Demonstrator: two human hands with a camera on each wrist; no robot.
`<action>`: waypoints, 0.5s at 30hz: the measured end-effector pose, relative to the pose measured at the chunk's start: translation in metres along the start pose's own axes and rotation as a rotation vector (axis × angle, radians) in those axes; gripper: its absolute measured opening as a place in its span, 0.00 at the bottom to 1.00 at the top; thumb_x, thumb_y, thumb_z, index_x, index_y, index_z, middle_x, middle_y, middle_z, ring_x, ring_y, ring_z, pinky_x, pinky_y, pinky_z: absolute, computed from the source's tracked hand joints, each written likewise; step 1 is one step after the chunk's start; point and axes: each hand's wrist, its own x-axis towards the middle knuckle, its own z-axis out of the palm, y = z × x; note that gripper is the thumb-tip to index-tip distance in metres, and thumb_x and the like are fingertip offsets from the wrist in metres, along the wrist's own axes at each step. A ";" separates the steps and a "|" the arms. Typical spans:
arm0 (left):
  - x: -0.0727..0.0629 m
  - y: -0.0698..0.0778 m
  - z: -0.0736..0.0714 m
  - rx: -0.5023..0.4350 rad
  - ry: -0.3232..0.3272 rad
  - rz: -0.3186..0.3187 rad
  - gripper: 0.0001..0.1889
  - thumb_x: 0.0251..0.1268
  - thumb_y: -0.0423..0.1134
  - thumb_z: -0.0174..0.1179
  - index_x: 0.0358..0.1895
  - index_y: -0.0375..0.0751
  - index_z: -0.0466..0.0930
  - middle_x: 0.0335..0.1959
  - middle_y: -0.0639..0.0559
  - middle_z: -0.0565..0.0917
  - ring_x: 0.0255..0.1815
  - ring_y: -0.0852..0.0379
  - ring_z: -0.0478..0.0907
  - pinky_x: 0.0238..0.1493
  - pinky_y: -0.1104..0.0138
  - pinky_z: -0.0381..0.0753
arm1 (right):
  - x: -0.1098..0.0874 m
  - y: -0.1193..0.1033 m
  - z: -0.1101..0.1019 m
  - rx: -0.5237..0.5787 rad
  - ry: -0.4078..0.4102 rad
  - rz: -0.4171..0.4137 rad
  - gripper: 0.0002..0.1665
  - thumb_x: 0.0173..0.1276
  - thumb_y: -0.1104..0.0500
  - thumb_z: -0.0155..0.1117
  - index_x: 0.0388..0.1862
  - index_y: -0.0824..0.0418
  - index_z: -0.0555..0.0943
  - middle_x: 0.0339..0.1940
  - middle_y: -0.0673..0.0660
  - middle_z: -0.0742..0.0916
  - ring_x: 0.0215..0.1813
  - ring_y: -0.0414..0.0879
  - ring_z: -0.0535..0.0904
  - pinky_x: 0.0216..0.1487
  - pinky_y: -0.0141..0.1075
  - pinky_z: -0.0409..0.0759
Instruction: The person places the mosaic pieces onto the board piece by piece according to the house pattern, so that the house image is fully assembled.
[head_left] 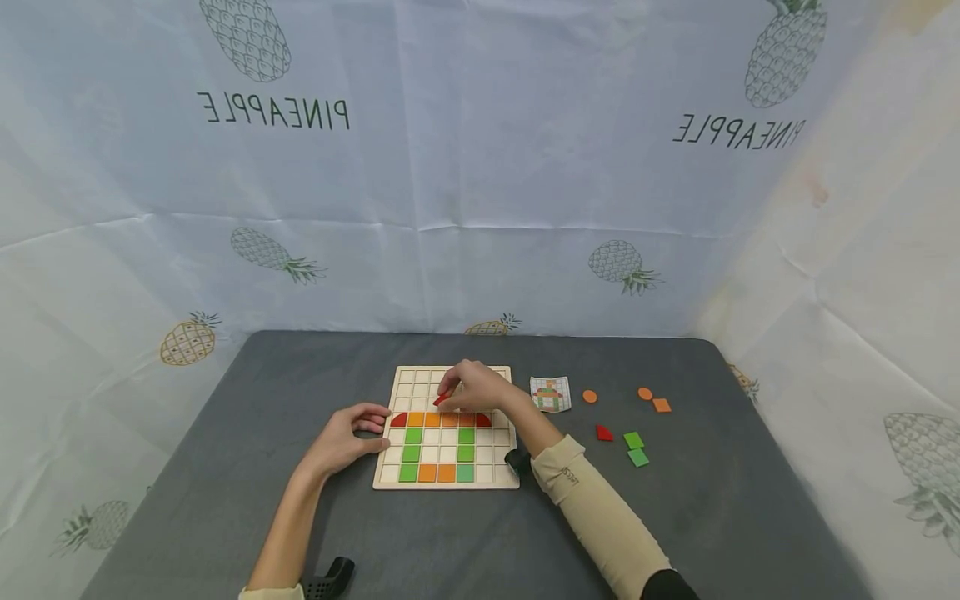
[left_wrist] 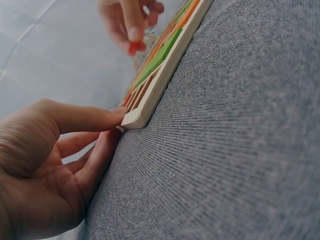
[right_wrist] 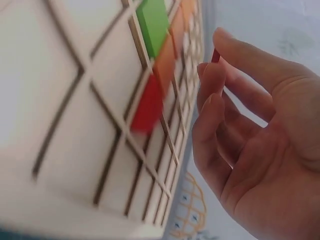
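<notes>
A wooden grid board (head_left: 487, 477) lies on the table, with red, orange and green tiles set in some of its squares. The left hand (head_left: 341, 442) rests beside the board's left edge, thumb (left_wrist: 95, 119) and fingers touching it. Over the board, the right hand (head_left: 480, 389) pinches a small red tile (head_left: 441, 400) between thumb and fingertips, just above the row of orange tiles (head_left: 440, 420). In the right wrist view most of that held tile is hidden by the fingers, while a set red tile (right_wrist: 148, 107) shows on the board.
A small printed pattern card (head_left: 551, 394) lies right of the board. Farther right are loose tiles: two orange rounds (head_left: 590, 396), an orange square (head_left: 662, 405), a red tile (head_left: 603, 432) and two green ones (head_left: 633, 440). A patterned curtain (head_left: 450, 167) hangs behind the grey table (head_left: 315, 367).
</notes>
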 end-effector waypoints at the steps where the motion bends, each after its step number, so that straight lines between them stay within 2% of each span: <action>1: 0.000 0.000 0.000 -0.001 -0.001 0.000 0.30 0.60 0.31 0.78 0.66 0.29 0.81 0.56 0.37 0.86 0.51 0.53 0.85 0.50 0.73 0.82 | 0.004 -0.001 0.003 -0.002 -0.002 0.010 0.09 0.71 0.55 0.79 0.46 0.57 0.91 0.40 0.51 0.93 0.34 0.38 0.82 0.40 0.30 0.79; 6: 0.000 0.001 -0.001 -0.003 -0.005 0.000 0.29 0.61 0.31 0.78 0.66 0.30 0.81 0.56 0.36 0.86 0.51 0.52 0.85 0.50 0.72 0.82 | 0.016 -0.005 0.015 -0.058 0.001 0.034 0.08 0.70 0.52 0.80 0.40 0.54 0.91 0.34 0.49 0.92 0.33 0.36 0.81 0.39 0.29 0.78; 11: 0.000 0.000 -0.001 0.000 0.000 0.003 0.29 0.61 0.30 0.78 0.66 0.29 0.81 0.56 0.36 0.86 0.51 0.52 0.85 0.50 0.73 0.83 | 0.021 -0.011 0.022 -0.119 0.053 0.076 0.11 0.69 0.47 0.81 0.33 0.51 0.89 0.27 0.44 0.88 0.29 0.36 0.78 0.34 0.30 0.75; 15: 0.000 -0.001 0.000 -0.002 0.000 0.009 0.29 0.61 0.30 0.78 0.66 0.29 0.81 0.56 0.36 0.86 0.52 0.52 0.85 0.50 0.73 0.83 | 0.023 -0.012 0.024 -0.088 0.095 0.117 0.15 0.71 0.44 0.78 0.30 0.52 0.90 0.23 0.46 0.87 0.25 0.38 0.76 0.29 0.31 0.73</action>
